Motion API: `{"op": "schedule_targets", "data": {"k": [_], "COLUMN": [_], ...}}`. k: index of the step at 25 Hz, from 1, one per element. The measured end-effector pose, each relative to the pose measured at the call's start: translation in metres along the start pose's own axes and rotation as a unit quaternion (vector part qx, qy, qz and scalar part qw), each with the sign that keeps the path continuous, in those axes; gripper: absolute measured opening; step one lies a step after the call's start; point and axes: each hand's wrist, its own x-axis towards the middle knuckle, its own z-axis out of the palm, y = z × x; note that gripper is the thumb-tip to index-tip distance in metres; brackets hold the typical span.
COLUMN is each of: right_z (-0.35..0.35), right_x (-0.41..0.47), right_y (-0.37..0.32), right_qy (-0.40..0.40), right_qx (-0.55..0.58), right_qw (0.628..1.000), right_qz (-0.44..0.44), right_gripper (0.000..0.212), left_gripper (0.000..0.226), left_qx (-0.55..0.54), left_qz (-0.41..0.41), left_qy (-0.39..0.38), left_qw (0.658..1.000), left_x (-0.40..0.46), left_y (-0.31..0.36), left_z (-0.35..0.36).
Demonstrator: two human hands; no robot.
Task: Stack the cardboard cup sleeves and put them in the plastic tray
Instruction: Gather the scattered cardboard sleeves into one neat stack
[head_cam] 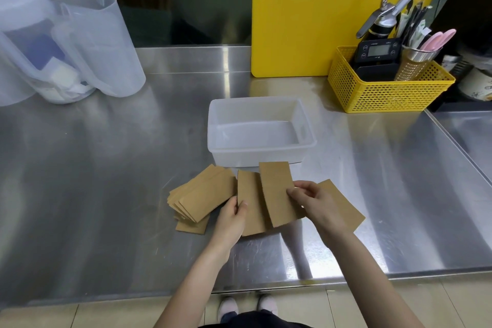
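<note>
L hand (231,217) pinches one cardboard sleeve (250,202), R hand (318,204) grips another sleeve (278,192), tray (306,125) w/ nothing inside.

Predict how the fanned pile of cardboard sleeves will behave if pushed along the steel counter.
The fanned pile would probably smear apart rather than move together, since its sleeves lie loose and offset. The steel counter looks smooth, so flat cardboard likely slides easily.

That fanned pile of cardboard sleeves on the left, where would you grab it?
Probably by its long edges, coming from above. The fanned pile lies flat on the steel counter, splayed, so squeezing both long sides squares it up. The left hand is nearest.
</note>
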Motion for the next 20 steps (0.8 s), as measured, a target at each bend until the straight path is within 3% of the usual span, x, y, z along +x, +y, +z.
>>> {"op": "schedule_targets", "data": {"k": [4, 7, 9, 16, 20], "right_z": [0.020, 0.026, 0.030, 0.024, -0.004], "right_x": [-0.004, -0.003, -0.004, 0.000, 0.013], "right_y": [0.006, 0.011, 0.012, 0.017, 0.022], "right_qy": [0.009, 0.008, 0.008, 0.011, 0.089], "right_qx": [-0.045, -0.085, -0.100, -0.126, -0.227], "right_qw": [0.999, 0.996, 0.995, 0.991, 0.968], "right_qz": [-0.015, -0.017, -0.024, -0.034, -0.056], "right_gripper": [0.006, 0.013, 0.016, 0.021, 0.012], "left_gripper": [0.020, 0.014, 0.021, 0.012, 0.034], "left_qx": [-0.014, -0.051, -0.071, -0.031, -0.016], "left_qz": [0.005, -0.006, -0.013, 0.008, 0.011], "left_qy": [-0.015, -0.025, -0.037, -0.032, -0.031], "left_qw": [1.000, 0.998, 0.997, 0.999, 0.999], "left_x": [-0.007, -0.011, -0.009, -0.007, -0.008], "left_y": [0.008, 0.012, 0.010, 0.006, 0.014], "left_z": [0.002, 0.006, 0.008, 0.015, 0.014]}}
